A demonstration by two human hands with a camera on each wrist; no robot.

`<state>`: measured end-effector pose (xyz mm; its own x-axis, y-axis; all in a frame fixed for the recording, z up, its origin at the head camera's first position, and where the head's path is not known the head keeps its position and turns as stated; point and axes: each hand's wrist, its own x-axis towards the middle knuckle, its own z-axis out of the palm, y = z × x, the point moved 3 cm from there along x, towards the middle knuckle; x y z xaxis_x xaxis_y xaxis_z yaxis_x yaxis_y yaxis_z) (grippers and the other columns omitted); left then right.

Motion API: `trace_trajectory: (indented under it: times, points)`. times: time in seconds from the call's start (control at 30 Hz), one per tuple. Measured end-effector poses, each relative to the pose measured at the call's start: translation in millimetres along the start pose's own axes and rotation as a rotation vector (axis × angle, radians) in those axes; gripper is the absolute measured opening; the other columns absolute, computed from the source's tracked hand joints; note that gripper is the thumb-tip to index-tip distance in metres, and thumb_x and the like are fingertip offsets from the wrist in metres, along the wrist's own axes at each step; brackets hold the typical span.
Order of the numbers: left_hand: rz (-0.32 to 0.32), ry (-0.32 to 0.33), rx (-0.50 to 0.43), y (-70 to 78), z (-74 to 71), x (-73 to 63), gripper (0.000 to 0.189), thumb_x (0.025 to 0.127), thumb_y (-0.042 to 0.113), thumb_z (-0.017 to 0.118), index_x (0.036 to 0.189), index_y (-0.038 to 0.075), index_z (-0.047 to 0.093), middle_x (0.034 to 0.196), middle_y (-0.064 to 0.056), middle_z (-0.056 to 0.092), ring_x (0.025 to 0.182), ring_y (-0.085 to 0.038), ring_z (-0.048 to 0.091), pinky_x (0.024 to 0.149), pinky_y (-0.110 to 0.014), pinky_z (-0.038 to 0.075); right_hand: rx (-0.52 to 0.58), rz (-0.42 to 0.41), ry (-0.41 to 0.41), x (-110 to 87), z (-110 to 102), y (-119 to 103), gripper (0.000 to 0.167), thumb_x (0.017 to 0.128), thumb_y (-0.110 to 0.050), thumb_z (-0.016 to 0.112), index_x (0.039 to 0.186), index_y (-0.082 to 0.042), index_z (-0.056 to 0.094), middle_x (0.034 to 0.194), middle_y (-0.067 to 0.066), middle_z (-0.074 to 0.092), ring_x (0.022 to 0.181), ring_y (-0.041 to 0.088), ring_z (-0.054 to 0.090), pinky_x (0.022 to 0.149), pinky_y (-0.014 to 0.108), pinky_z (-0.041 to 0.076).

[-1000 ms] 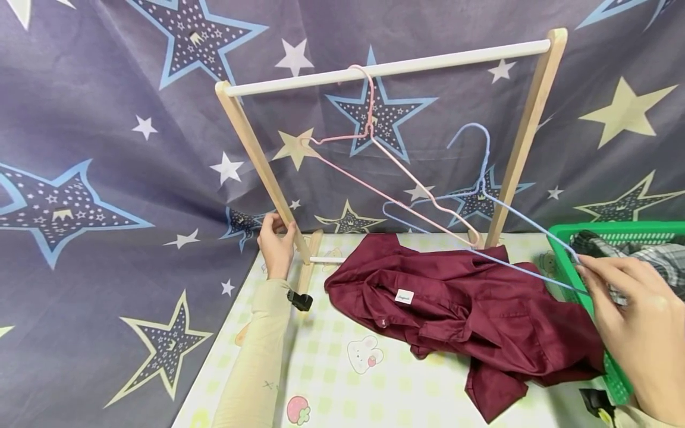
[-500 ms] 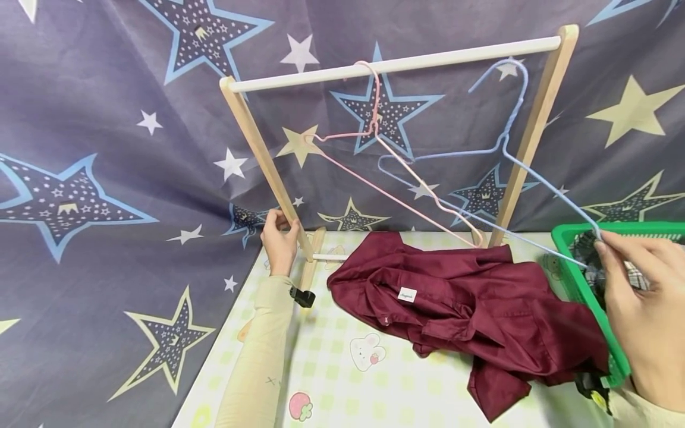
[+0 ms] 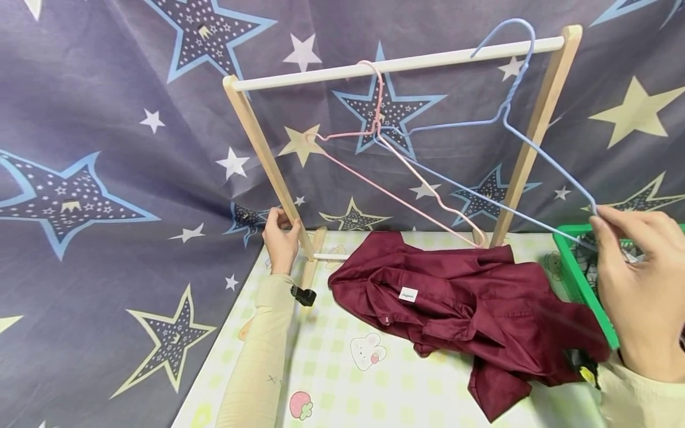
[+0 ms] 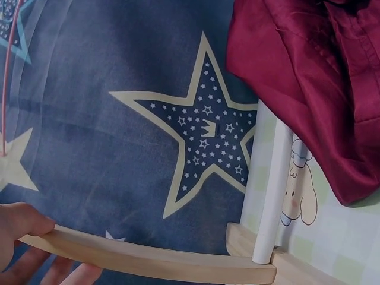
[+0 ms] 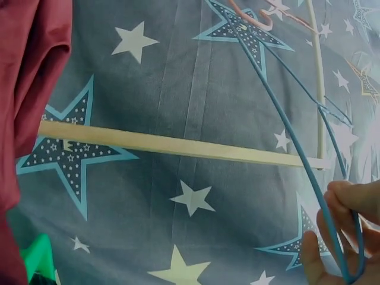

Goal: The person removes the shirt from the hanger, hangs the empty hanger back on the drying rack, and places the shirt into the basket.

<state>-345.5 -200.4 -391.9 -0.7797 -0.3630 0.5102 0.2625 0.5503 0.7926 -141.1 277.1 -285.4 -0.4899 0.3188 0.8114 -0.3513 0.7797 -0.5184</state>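
Note:
My right hand (image 3: 642,273) pinches one corner of a blue wire hanger (image 3: 551,160), raised at the right of the rack. The hanger's hook overlaps the white rod (image 3: 428,62) in the head view; whether it touches the rod I cannot tell. With thumb and fingers, my left hand (image 3: 280,241) grips the rack's left wooden post (image 3: 262,151) low down, seen also in the left wrist view as a wooden post (image 4: 148,259). A pink hanger (image 3: 369,172) hangs by its hook from the middle of the rod. Below lies a crumpled maroon shirt (image 3: 428,297) with a white label.
A green basket (image 3: 575,267) holding dark and plaid cloth stands at the right, partly behind my right hand. The rack's right wooden post (image 3: 535,137) rises behind the blue hanger. A star-patterned curtain (image 3: 107,285) backs the checked tablecloth (image 3: 342,392).
My right hand has lifted the blue hanger, so its hook rose from below the rod to the rod's height. My left hand stays on the post; the shirt and pink hanger look unmoved.

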Motion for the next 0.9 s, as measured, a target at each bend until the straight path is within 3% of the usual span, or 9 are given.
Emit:
trace_trajectory:
  times: [0.17, 0.23, 0.3, 0.5, 0.67, 0.83, 0.9]
  points:
    - [-0.015, -0.007, -0.001, -0.5, 1.6, -0.2, 0.019, 0.088, 0.003, 0.070, 0.100, 0.003, 0.056, 0.104, -0.016, 0.072, 0.093, -0.031, 0.069, 0.087, -0.043, 0.055, -0.035, -0.005, 0.013, 5.6, 5.9, -2.4, 0.027, 0.099, -0.013, 0.061, 0.113, 0.008, 0.070, 0.092, -0.001, 0.064, 0.094, -0.026, 0.037, 0.088, 0.005, 0.029]
    - [-0.022, -0.007, 0.004, -1.2, 1.8, -0.3, 0.018, 0.088, 0.003, 0.070, 0.100, 0.003, 0.056, 0.104, -0.016, 0.072, 0.093, -0.030, 0.069, 0.087, -0.043, 0.056, -0.038, 0.009, 0.029, 7.4, 8.9, -2.7, 0.023, 0.097, -0.008, 0.063, 0.111, 0.007, 0.071, 0.091, 0.018, 0.067, 0.092, -0.027, 0.038, 0.086, 0.004, 0.028]
    - [-0.028, -0.008, 0.006, -1.3, 1.7, -0.4, 0.018, 0.088, 0.003, 0.070, 0.100, 0.003, 0.056, 0.105, -0.016, 0.072, 0.094, -0.030, 0.070, 0.087, -0.043, 0.056, -0.040, -0.002, 0.026, 8.2, 11.8, -2.3, 0.021, 0.095, -0.006, 0.065, 0.109, 0.008, 0.072, 0.091, 0.026, 0.067, 0.091, -0.026, 0.038, 0.083, 0.004, 0.028]
    - [-0.026, -0.008, 0.011, -1.7, 1.0, -1.4, 0.017, 0.089, 0.004, 0.070, 0.100, 0.004, 0.057, 0.104, -0.016, 0.071, 0.094, -0.030, 0.070, 0.086, -0.043, 0.056, -0.033, -0.044, -0.064, -3.0, 22.0, 2.3, 0.021, 0.094, -0.005, 0.065, 0.109, 0.006, 0.072, 0.089, 0.028, 0.066, 0.087, -0.019, 0.039, 0.077, 0.006, 0.026]
    - [-0.009, -0.004, 0.003, -1.2, 1.0, -0.9, 0.017, 0.088, 0.004, 0.070, 0.099, 0.003, 0.056, 0.104, -0.017, 0.071, 0.093, -0.031, 0.069, 0.086, -0.044, 0.056, -0.040, -0.025, -0.116, -10.4, 26.0, 4.7, 0.023, 0.094, -0.007, 0.065, 0.113, 0.003, 0.072, 0.089, 0.026, 0.069, 0.087, -0.028, 0.036, 0.075, 0.006, 0.026]
    - [-0.009, 0.000, 0.001, -0.8, 0.5, -1.0, 0.018, 0.088, 0.004, 0.070, 0.100, 0.003, 0.056, 0.104, -0.017, 0.071, 0.093, -0.031, 0.069, 0.085, -0.043, 0.056, -0.091, 0.053, -0.186, -18.1, 23.6, 11.5, 0.033, 0.092, -0.012, 0.070, 0.122, 0.000, 0.068, 0.088, 0.028, 0.071, 0.054, -0.018, 0.030, 0.052, 0.013, 0.022]
    - [-0.008, 0.002, 0.001, -0.4, 0.0, -0.7, 0.018, 0.088, 0.003, 0.070, 0.100, 0.003, 0.057, 0.104, -0.017, 0.071, 0.093, -0.031, 0.069, 0.085, -0.043, 0.056, -0.102, 0.111, -0.219, -24.5, 23.0, 17.2, 0.038, 0.092, -0.016, 0.072, 0.125, 0.000, 0.066, 0.090, 0.028, 0.072, 0.051, -0.021, 0.029, 0.050, 0.011, 0.022]
